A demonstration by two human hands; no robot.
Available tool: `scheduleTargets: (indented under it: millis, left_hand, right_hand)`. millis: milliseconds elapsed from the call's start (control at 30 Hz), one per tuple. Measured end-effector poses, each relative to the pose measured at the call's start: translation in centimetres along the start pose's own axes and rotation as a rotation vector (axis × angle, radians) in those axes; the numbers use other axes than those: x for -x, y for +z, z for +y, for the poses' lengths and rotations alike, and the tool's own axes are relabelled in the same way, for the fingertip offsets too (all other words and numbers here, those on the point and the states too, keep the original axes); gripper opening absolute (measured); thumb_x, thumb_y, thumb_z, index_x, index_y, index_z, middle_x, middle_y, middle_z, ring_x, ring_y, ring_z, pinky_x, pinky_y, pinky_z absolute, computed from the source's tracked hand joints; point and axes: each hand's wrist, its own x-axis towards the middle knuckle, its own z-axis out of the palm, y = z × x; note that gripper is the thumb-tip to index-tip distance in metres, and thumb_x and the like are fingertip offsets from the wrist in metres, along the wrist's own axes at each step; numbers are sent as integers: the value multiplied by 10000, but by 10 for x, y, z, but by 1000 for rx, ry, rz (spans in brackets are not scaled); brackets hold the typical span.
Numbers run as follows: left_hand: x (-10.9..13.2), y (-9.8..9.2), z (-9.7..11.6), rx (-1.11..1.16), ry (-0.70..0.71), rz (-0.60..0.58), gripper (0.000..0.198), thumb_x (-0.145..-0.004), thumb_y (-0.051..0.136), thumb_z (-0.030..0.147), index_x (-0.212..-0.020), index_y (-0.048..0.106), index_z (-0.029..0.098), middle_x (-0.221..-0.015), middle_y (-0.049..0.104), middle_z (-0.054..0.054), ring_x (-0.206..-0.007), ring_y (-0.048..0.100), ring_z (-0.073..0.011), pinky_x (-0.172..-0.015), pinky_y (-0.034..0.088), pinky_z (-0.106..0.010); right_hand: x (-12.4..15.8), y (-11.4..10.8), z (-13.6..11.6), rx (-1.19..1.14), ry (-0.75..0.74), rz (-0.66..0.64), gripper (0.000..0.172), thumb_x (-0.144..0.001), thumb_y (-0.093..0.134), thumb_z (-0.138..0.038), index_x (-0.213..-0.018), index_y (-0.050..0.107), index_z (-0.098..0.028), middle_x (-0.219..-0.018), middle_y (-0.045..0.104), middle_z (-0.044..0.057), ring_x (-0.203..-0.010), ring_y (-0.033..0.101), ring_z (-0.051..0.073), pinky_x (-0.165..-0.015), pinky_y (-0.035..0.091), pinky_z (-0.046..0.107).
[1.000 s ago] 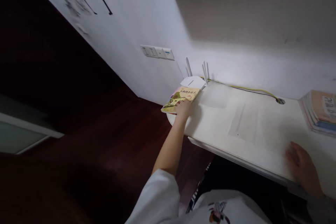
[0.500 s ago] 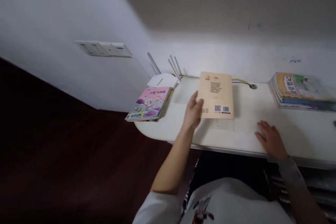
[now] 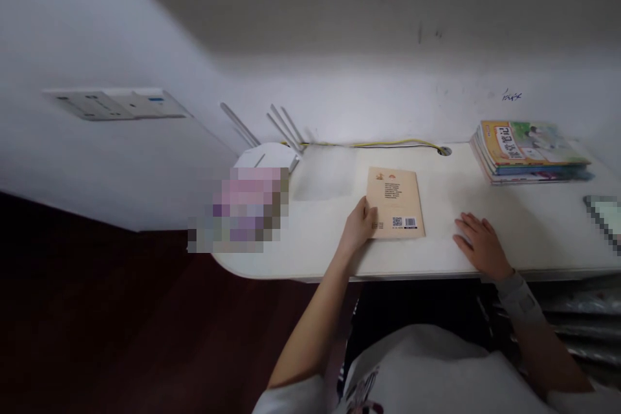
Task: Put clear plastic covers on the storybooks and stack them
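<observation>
Tan paperback [image 3: 395, 204] lies back-up on white desk [image 3: 533, 239]; left hand [image 3: 359, 226] curled against its edge, steadying it (pinch unclear); right hand [image 3: 480, 246] spread flat beside it.

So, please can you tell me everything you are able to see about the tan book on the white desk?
The tan paperback book lies flat on the white desk, back cover up. It looks thin, with a soft card cover. The cover shows small red-orange marks at the top, a block of small text, and a QR code and barcode low down. The left hand touches its left edge.
</observation>
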Motion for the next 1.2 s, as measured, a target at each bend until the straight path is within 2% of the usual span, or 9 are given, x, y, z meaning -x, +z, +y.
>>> scheduleTargets:
  millis: [167, 333, 500, 633, 700, 767, 833, 1000, 1200]
  left_hand:
    - [7, 12, 20, -450, 10, -104, 378, -932, 398, 317, -1262, 532, 192, -1049, 715, -112, -962, 647, -255, -796, 482, -350]
    - [19, 16, 12, -801, 120, -14, 417, -953, 374, 322, -1318, 531, 196, -1259, 644, -131, -1139, 537, -328, -902, 447, -473]
    - [29, 6, -13, -779, 171, 163, 390, -927, 397, 248, -1264, 588, 211, -1362, 569, -135, -1173, 518, -374, -914, 434, -580]
    - [34, 8, -13, -588, 273, 373, 445, -917, 383, 186, -1338, 525, 162, -1423, 497, -177, -1322, 426, -353, -1045, 363, -594]
    - [36, 17, -7, -480, 444, 257, 434, -924, 392, 195, -1334, 535, 179, -1430, 497, -153, -1355, 412, -305, -1099, 347, -540]
    - [38, 28, -2, -396, 595, 6, 418, -941, 392, 234, -1329, 545, 199, -1405, 529, -136, -1344, 443, -268, -1105, 373, -485]
    - [37, 38, 1, -376, 620, -145, 428, -959, 381, 285, -1354, 521, 201, -1413, 522, -140, -1354, 434, -269, -1111, 365, -486]
    - [29, 39, -3, -540, 346, -78, 661, -932, 447, 478, -1463, 336, 101, -1520, 306, -258, -1438, 210, -384, -1114, 231, -625]
    - [31, 19, -8, -505, 306, -214, 841, -883, 490, 570, -1509, 177, 105, -1548, 240, -256, -1460, 156, -336, -1144, 228, -547]
  right_hand:
    - [-1, -3, -3, -2, 10, 0, 393, -966, 384, -363, -1235, 596, -169, -1357, 575, 134, -1276, 500, 279, -1037, 341, 494]
    - [-2, -4, -5, -4, 17, -11, 396, -966, 385, -361, -1243, 589, -164, -1358, 575, 129, -1281, 496, 274, -1045, 333, 494]
    - [-1, -4, -4, -4, 12, -17, 392, -964, 384, -352, -1242, 593, -169, -1366, 568, 133, -1285, 492, 277, -1052, 327, 506]
    - [-5, -9, -12, 13, 24, -2, 379, -954, 388, -307, -1240, 597, -171, -1385, 544, 153, -1301, 473, 297, -1052, 316, 537]
    - [-12, -13, -22, 4, -1, 6, 378, -952, 388, -285, -1248, 593, -170, -1407, 521, 154, -1320, 450, 301, -1065, 306, 540]
    - [-21, -16, -35, -25, -58, -4, 382, -956, 399, -294, -1267, 585, -174, -1430, 498, 147, -1340, 427, 297, -1075, 318, 512]
    - [-29, -15, -47, -53, -109, -32, 397, -953, 432, -335, -1290, 572, -177, -1454, 469, 149, -1354, 406, 306, -1066, 349, 480]
    - [-32, -1, -57, -26, -100, -80, 464, -929, 497, -416, -1327, 542, -182, -1459, 446, 190, -1337, 416, 353, -1042, 376, 509]
    - [-33, 2, -64, -42, -95, -57, 407, -933, 501, -388, -1278, 581, -190, -1402, 503, 189, -1285, 468, 330, -1032, 385, 515]
